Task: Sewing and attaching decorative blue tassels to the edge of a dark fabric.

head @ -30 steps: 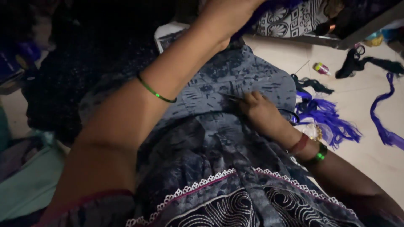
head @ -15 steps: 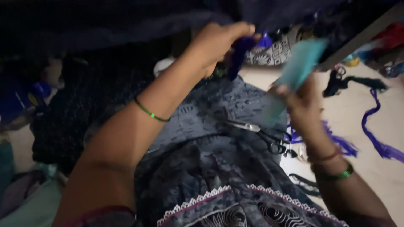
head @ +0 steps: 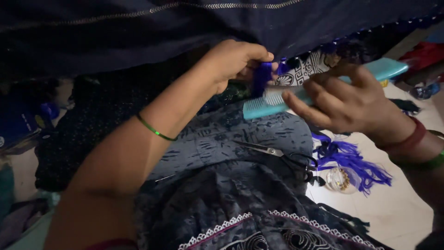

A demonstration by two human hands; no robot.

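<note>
Now the right hand (head: 351,104) has brought the teal comb (head: 296,95) over to the blue tassel (head: 262,78). Its grip is closed around the comb. Just beside it, the left hand (head: 233,62) pinches the tassel at the dark cloth (head: 194,28) edge.

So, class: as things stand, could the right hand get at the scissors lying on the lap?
Probably yes, but not straight away. The scissors lie uncovered on the patterned cloth, just below the right hand, with nothing between them. That hand is full, though: it grips a teal comb.
</note>
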